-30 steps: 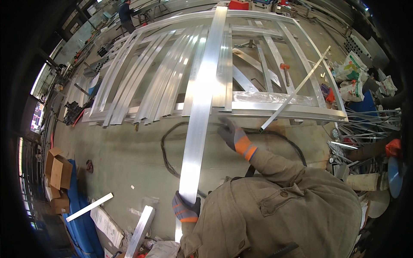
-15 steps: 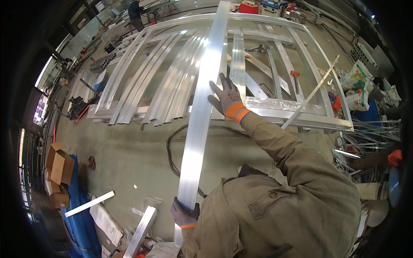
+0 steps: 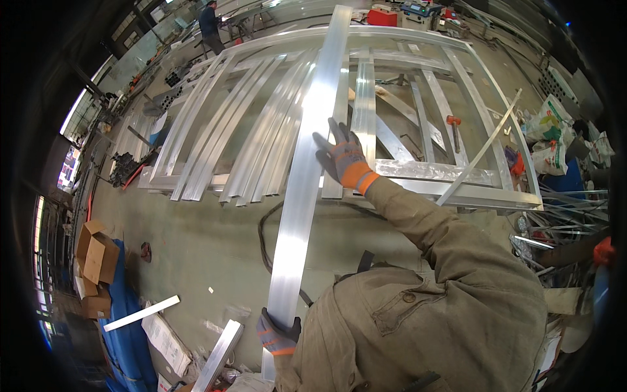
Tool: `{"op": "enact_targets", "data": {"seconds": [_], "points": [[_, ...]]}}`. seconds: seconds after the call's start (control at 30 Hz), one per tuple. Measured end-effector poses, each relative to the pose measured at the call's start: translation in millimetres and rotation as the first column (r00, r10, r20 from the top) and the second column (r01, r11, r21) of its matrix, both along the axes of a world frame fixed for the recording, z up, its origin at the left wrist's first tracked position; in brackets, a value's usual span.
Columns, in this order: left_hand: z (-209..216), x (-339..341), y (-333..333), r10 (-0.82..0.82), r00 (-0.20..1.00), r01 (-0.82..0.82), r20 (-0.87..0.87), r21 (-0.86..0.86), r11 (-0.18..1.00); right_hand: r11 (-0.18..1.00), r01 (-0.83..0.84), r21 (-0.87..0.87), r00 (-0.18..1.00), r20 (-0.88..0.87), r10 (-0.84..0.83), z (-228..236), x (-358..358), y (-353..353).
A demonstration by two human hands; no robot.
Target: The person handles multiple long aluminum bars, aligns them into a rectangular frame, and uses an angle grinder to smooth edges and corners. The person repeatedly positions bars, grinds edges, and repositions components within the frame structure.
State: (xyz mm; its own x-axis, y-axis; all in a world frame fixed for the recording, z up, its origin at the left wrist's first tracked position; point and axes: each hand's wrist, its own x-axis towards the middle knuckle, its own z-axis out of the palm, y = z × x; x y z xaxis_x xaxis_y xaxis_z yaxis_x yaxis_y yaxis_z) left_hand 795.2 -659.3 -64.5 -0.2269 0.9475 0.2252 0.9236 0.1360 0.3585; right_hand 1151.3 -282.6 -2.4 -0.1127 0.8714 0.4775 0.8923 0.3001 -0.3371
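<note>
A long, wide aluminium profile (image 3: 304, 157) slants away from me, its far end over the frame of metal bars. My left hand (image 3: 278, 332), in a grey and orange glove, is closed around the near part of this profile. Farther up, my right hand (image 3: 341, 157), gloved alike, lies against the profile's right edge with its fingers spread. Under the profile, a large aluminium frame (image 3: 483, 189) carries several loose aluminium bars (image 3: 261, 130). An orange-headed mallet (image 3: 454, 130) rests on the frame's right half, near a thin slanting strip (image 3: 480, 149).
Cardboard boxes (image 3: 98, 264) and a blue wrapped bundle (image 3: 130, 336) stand at the left. A short profile (image 3: 219, 356) lies near my left hand. A dark cable (image 3: 263, 238) curves over the floor. Metal scraps (image 3: 562, 212) and white sacks (image 3: 548, 157) fill the right. Another person (image 3: 209, 27) stands far back.
The whole view has shifted slightly, so the scene sits a little lower. Both hands keep their places on the profile, the left closed and the right spread.
</note>
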Motion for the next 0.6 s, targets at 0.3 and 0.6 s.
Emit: {"op": "enact_targets", "data": {"seconds": [0.3, 0.6], "points": [[-19, -2, 3, -0.050, 0.996, 0.053, 0.068, -0.045, 0.998, 0.874, 0.481, -0.066, 0.840, -0.252, -0.482, -10, 81, 72], [-27, 14, 38, -0.065, 0.984, 0.099, 0.164, -0.205, 0.974, 0.969, -0.166, -0.184, 0.928, -0.361, 0.090, -120, 66, -39]]}}
